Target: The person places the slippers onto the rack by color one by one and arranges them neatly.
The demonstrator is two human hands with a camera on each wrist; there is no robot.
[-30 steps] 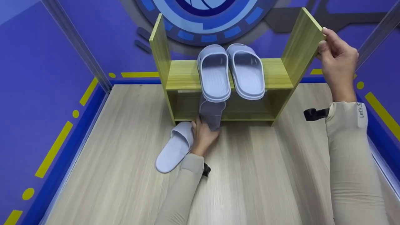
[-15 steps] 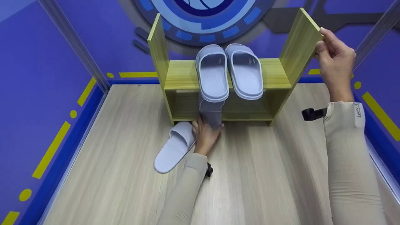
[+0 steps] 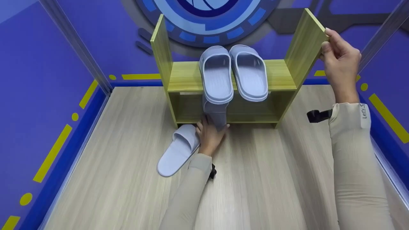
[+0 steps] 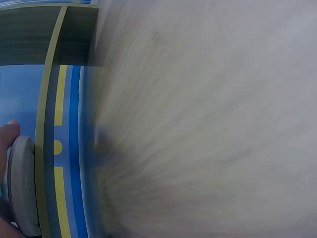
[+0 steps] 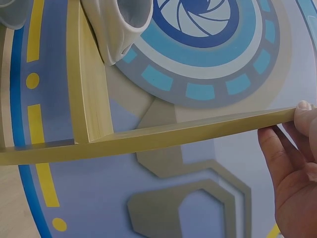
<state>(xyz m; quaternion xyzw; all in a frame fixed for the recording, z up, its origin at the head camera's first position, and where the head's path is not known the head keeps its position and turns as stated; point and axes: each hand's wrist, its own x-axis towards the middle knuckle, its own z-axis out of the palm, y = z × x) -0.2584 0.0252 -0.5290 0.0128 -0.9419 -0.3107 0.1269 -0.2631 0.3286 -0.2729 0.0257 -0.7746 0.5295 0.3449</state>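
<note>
A yellow-green wooden shelf (image 3: 188, 76) stands on the floor with two pale blue slippers (image 3: 217, 75) (image 3: 249, 73) side by side on its upper board. My left hand (image 3: 209, 132) grips a third slipper (image 3: 214, 113), which stands on edge at the mouth of the lower compartment. A fourth slipper (image 3: 177, 150) lies on the floor just left of that hand. My right hand (image 3: 335, 51) grips the top front corner of the shelf's right side panel (image 3: 303, 41). In the right wrist view the fingers (image 5: 292, 163) curl around the panel edge (image 5: 173, 134). In the left wrist view the held slipper's rim (image 4: 22, 188) shows at the left edge.
The floor is pale wood planks (image 3: 262, 179). Blue walls with yellow markings (image 3: 54, 153) close it in on the left, back and right. A metal post (image 3: 80, 48) stands at the back left corner.
My left hand and its slipper have edged slightly toward the shelf's lower compartment. My right hand keeps its hold on the side panel.
</note>
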